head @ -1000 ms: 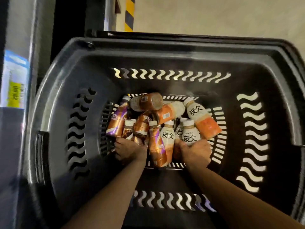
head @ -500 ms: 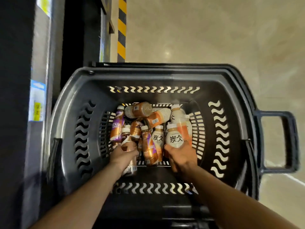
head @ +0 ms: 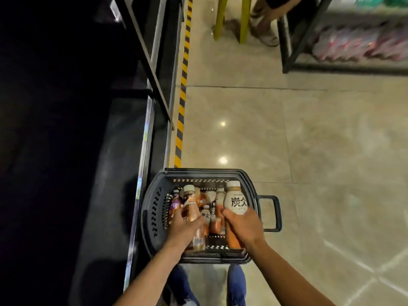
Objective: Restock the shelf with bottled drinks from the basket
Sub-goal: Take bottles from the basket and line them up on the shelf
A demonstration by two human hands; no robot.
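A black plastic basket (head: 152, 217) stands on the floor below me with several bottled drinks (head: 209, 215) lying in it. My left hand (head: 184, 228) grips a brown coffee bottle (head: 190, 208) with a white cap, lifted above the pile. My right hand (head: 242, 226) holds a white and orange bottle (head: 235, 200) with black characters on its label, also raised over the basket. The dark shelf (head: 114, 195) runs along the left side, right beside the basket.
A yellow and black striped strip (head: 182, 102) lines the floor by the shelf base. A yellow stool (head: 231, 16) and another person's legs (head: 263, 21) are at the far end. A black rack with pink packs (head: 353, 45) stands at the upper right. My shoes (head: 236, 283) show beneath the basket.
Both hands have lifted a bottle each up out of the pile. My head has risen and the view has pulled back, so the basket looks much smaller.
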